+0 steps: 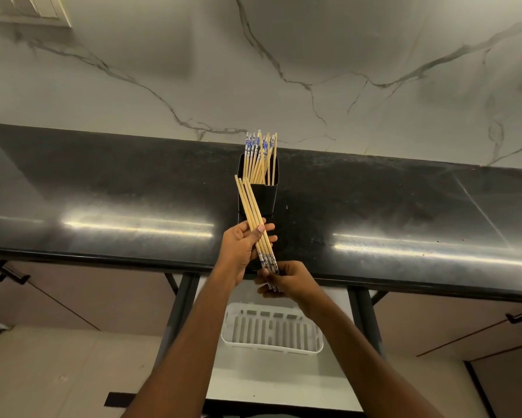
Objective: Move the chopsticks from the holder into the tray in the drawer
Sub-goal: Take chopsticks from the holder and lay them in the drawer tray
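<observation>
A black rectangular holder stands on the black countertop and contains several bamboo chopsticks with blue-patterned tops. In front of it, over the counter's front edge, both hands hold a separate bundle of several chopsticks, slanted with plain tips up-left. My left hand grips the bundle's middle, thumb across it. My right hand pinches the patterned ends at the bottom. Below the hands, a white slotted tray lies in the open drawer.
A marble-veined wall backs the counter, with a switch plate at top left. Cabinet doors with dark handles flank the drawer. Dark drawer rails run on either side of the tray.
</observation>
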